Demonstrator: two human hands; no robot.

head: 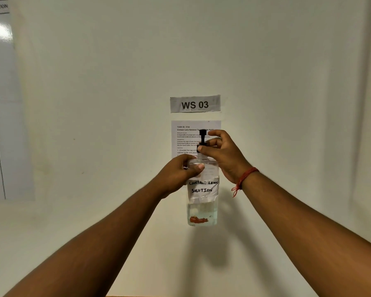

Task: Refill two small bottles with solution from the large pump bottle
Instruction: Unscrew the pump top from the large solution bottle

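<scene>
Hands hold a large clear plastic pump bottle [202, 207] upright in the air before a pale wall [94, 82], its long axis vertical and its black pump head [202, 137] pointing up. The left hand [180, 172] wraps around the bottle's shoulder, thumb across the front. The right hand [223, 153] pinches the black collar at the base of the pump with thumb and fingers. Clear liquid fills only the lowest part of the bottle, where an orange mark shows. A white taped label [202, 189] on the front reads "CONTACT LENS SOLUTION" in handwritten black letters. A red thread bracelet [244, 179] circles the right wrist. Behind, a grey sign [195, 103] reads "WS 03", above a printed sheet [184, 136] headed "TASK ID: 3724".
</scene>
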